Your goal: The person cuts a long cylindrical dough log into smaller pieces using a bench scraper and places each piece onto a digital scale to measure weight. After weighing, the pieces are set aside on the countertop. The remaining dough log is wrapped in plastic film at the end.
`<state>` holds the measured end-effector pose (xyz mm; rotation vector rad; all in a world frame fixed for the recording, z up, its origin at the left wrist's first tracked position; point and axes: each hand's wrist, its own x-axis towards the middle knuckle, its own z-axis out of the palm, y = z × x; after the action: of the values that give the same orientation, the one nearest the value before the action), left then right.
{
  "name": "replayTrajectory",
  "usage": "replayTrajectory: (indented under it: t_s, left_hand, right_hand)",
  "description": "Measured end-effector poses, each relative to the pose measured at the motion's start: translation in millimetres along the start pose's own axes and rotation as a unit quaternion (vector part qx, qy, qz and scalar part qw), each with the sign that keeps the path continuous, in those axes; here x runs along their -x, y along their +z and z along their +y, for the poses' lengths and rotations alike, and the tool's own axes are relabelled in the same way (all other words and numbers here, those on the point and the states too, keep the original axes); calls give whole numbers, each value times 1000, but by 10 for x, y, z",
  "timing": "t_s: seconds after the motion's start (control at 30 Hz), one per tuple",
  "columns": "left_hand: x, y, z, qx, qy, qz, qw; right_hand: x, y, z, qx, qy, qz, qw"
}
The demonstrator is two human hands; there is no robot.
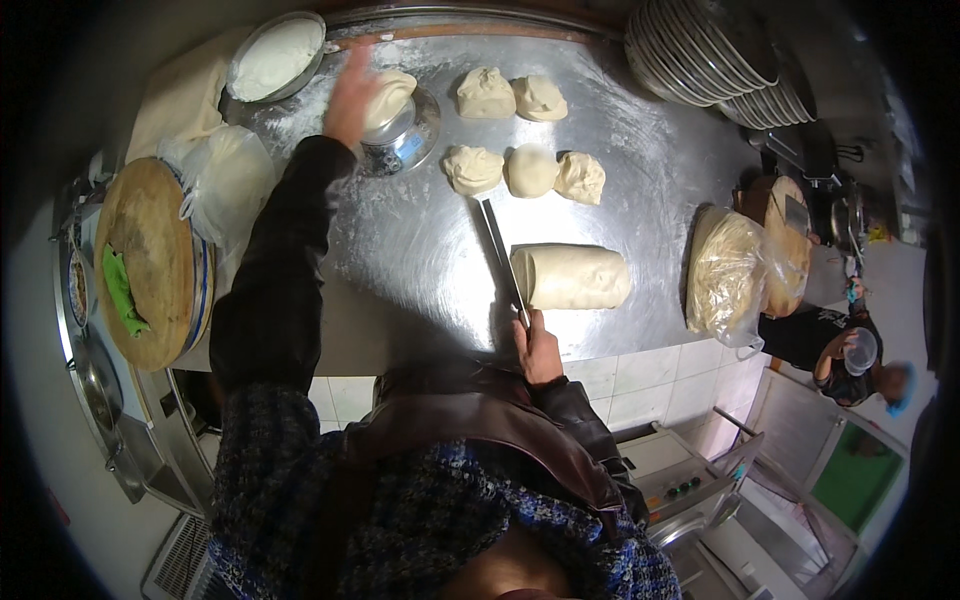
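Note:
My right hand [541,352] is closed round the handle of a knife [497,245] at the table's near edge. Its long dark blade points away from me, along the left end of a thick dough log [575,277]. Motion blurs my left hand [352,98], reaching far left beside a dough piece [389,100]; whether they touch is unclear. That piece sits on a round metal kitchen scale [405,142]. Beyond the log lie a dough piece [473,170], a smooth dough ball [532,171] and another piece [580,178]. Two more pieces [486,94] lie farther back.
A bowl of flour [277,58] stands far left on the floured steel table [400,250]. Left are a plastic bag [232,175] and a round wooden board [140,260]. A bagged pale mass [727,270] lies right, below stacked metal trays [700,50]. Another person [830,350] holds a clear container.

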<state>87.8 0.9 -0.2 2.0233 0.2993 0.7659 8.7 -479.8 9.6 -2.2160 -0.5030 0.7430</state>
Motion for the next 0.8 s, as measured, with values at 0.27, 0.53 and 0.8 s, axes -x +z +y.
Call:
replayTrajectory:
  t_s: [0.27, 0.53, 0.8]
  left_hand:
    - [1774, 45, 236, -55, -139, 124, 981]
    - [2450, 1068, 972, 83, -217, 7, 973]
    - [2004, 1874, 1142, 190, -221, -213, 933]
  right_hand:
    - [312, -131, 12, -47, -55, -62, 995]
    - [615, -318, 46, -33, -6, -67, 997]
    - [1054, -205, 248, -96, 63, 83, 990]
